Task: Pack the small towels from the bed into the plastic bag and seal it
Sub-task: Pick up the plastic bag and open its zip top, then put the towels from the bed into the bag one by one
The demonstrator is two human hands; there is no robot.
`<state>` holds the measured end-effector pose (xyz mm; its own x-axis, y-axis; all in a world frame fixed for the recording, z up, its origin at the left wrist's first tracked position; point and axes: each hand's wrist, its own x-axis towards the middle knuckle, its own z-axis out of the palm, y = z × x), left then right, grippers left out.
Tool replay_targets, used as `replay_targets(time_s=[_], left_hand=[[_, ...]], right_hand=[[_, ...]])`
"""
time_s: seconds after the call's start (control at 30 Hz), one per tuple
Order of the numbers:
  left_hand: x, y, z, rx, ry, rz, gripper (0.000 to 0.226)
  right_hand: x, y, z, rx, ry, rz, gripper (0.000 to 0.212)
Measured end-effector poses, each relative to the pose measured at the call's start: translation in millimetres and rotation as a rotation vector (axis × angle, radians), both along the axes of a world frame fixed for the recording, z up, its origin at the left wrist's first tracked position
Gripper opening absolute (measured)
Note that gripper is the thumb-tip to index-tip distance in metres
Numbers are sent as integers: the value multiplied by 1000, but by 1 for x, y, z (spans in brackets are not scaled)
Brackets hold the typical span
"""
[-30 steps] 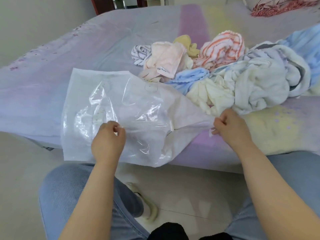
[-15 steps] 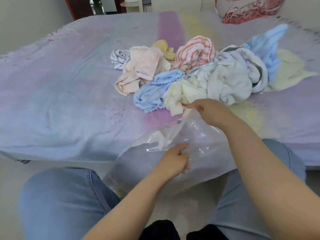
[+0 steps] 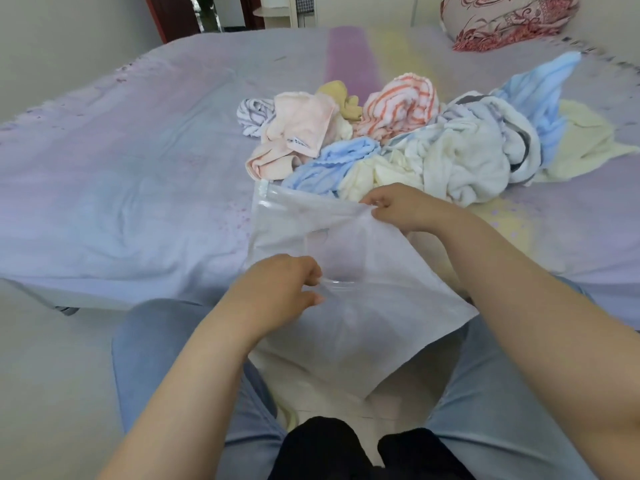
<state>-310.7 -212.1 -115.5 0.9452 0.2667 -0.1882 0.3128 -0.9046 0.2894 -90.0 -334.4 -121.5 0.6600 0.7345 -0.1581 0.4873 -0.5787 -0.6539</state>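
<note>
A frosted white plastic bag (image 3: 360,271) is stretched flat between the bed's front edge and my lap, its zip end toward the towels. My left hand (image 3: 280,292) pinches the bag's near clear layer at its middle. My right hand (image 3: 405,206) pinches the bag's far top edge, right beside the towel pile. The pile holds several small towels: a pink one (image 3: 298,136), a light blue one (image 3: 332,164), a cream one (image 3: 374,174), an orange-striped one (image 3: 398,105) and a white one (image 3: 467,161). Nothing shows inside the bag.
The bed (image 3: 138,174) has a lilac sheet with pink and yellow stripes. A red patterned pillow (image 3: 509,19) lies at the far right corner. My knees in blue jeans (image 3: 166,344) are under the bag, with floor to the left.
The bag has swung from my left side to the middle and now lies flattened with its top edge at the pile. My left hand shifted up and right on it.
</note>
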Motion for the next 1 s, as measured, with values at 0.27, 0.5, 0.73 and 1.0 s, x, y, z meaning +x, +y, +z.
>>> replay_targets(time_s=[0.27,0.5,0.73,1.0], left_hand=[[-19,8,36,-38,-450,-253,30],[1,36,38,-114,-138,-191,18],[33,30,24,-257,-96,-258,14],[41,34,18,-377,-181,-259,13]], right_hand=[[27,17,7,-206,-64,136,20],[53,7,-9,-365,-94,128,7],[47,11,-31,-268,-171,121,17],[75,14,-8,186,-375,-247,36]])
